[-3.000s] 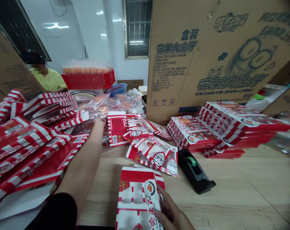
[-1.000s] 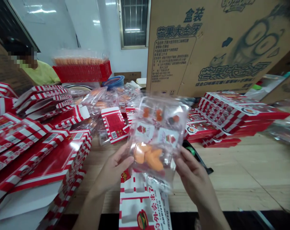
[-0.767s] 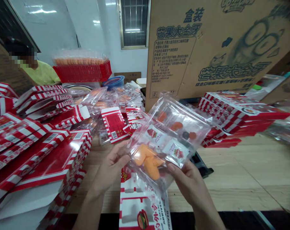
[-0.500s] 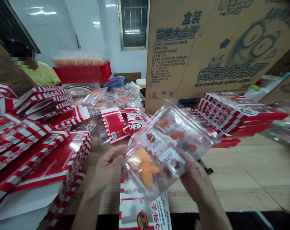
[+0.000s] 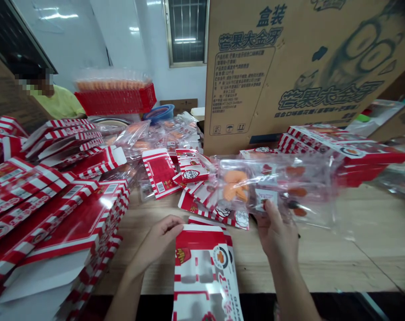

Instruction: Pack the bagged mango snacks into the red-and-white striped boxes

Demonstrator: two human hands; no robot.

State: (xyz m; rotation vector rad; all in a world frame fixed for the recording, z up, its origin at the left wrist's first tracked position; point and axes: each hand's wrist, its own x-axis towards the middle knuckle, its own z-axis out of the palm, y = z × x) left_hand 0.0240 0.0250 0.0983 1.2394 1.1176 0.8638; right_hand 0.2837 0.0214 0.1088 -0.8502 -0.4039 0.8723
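Head view: holding a plastic pack (image 5: 279,187) in the right hand (image 5: 277,227), closed on its lower edge between thumb and fingers. Held above the surface (image 5: 329,267), spreading to both sides of that hand, with orange pieces (image 5: 235,185) at the left end. Curling the left hand (image 5: 165,232) partway, thumb near index finger, at the top left corner of a red box (image 5: 202,284) lying between the forearms; cannot tell whether gripping it. Hemmed left by piled cartons (image 5: 71,218), ahead by loose cartons (image 5: 212,209). Right of the right forearm, visible wood down to the near edge.
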